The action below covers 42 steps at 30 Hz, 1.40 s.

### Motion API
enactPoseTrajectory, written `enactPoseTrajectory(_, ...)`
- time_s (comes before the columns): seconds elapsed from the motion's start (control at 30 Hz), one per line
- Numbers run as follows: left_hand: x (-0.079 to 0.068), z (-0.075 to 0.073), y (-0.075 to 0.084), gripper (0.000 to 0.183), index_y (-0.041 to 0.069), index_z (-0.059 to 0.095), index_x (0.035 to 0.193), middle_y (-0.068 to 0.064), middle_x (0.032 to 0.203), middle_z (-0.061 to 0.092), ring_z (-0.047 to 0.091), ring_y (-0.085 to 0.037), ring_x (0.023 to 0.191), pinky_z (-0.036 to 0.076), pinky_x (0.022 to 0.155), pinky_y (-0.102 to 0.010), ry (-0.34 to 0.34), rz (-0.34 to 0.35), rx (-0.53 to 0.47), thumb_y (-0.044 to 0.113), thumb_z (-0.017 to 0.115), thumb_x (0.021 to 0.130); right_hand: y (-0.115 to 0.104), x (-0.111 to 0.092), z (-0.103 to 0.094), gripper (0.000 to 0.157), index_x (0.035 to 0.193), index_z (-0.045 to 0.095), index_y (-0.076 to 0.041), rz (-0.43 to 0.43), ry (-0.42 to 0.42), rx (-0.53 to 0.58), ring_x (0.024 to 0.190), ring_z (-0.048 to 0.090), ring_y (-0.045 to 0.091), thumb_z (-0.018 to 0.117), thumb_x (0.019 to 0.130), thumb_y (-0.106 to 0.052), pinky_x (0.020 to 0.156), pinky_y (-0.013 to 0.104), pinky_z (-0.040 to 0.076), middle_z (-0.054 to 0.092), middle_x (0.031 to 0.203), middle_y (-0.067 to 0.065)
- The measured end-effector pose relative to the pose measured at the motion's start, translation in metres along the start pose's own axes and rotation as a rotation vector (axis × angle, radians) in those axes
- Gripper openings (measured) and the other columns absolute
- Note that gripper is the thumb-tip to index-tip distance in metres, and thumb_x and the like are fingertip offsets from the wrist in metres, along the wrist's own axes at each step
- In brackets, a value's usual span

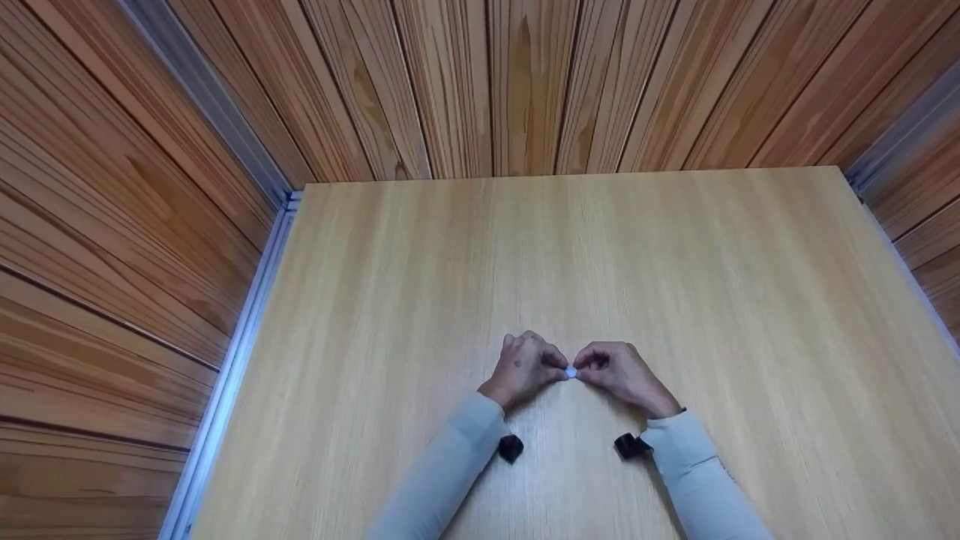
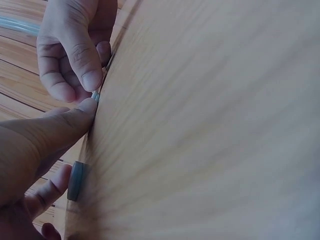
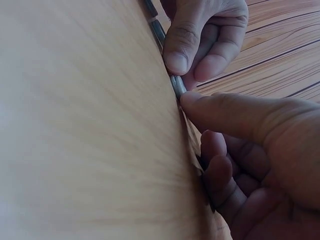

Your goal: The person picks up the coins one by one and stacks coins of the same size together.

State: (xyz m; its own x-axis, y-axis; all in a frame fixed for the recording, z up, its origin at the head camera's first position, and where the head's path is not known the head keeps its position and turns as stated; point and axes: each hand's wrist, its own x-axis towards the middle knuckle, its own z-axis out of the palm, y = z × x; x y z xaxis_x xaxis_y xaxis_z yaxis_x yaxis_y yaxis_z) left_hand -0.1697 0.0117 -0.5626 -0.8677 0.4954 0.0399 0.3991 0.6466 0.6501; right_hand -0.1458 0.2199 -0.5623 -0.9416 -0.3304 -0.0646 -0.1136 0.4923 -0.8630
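Observation:
A small pale disc-like piece sits between the fingertips of both hands, low over the table. Seen edge-on in the right wrist view, this piece is grey and shows two thin layers side by side. My left hand pinches it from the left, thumb against its edge. From the right, my right hand pinches its other side with thumb and finger. A thicker dark grey-green disc is beside a fingertip of my left hand in the left wrist view; from above, the hand hides it.
The wooden table spreads around the hands. Plank-patterned walls stand behind it and at both sides, with a metal rail along the left edge. Small black blocks are at both sleeve cuffs.

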Motion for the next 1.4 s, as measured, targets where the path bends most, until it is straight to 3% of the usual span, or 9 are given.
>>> enactPoseTrajectory(0.37, -0.0015, -0.0016, -0.0038, 0.014, 0.023, 0.082, 0.091, 0.017, 0.083, 0.074, 0.055, -0.004, 0.086, 0.029, 0.077, -0.029, 0.019, 0.053, 0.026, 0.032, 0.084, 0.08, 0.0007, 0.0019, 0.0022, 0.006, 0.092, 0.076, -0.009, -0.013, 0.005, 0.015, 0.069, 0.055, 0.011, 0.078, 0.086, -0.008, 0.063, 0.023, 0.043, 0.067, 0.08, 0.0)
enactPoseTrajectory(1.03, -0.001, -0.0044, -0.0061, 0.015, 0.023, 0.082, 0.092, 0.018, 0.084, 0.074, 0.053, -0.003, 0.087, 0.029, 0.077, -0.029, 0.002, -0.001, 0.026, 0.032, 0.085, 0.08, -0.0018, 0.006, 0.0055, 0.006, 0.092, 0.076, -0.01, -0.008, -0.009, 0.012, 0.072, 0.055, 0.012, 0.078, 0.087, -0.009, 0.065, 0.023, 0.043, 0.067, 0.082, 0.0)
enactPoseTrajectory(1.4, -0.0017, -0.0069, -0.0076, 0.015, 0.023, 0.081, 0.093, 0.016, 0.087, 0.075, 0.056, -0.005, 0.091, 0.031, 0.08, -0.03, 0.007, 0.027, 0.02, 0.031, 0.085, 0.08, -0.0004, 0.0066, 0.0052, 0.009, 0.093, 0.076, -0.008, -0.008, 0.0, 0.039, 0.069, 0.054, 0.011, 0.08, 0.085, -0.01, 0.062, 0.022, 0.042, 0.065, 0.079, 0.001)
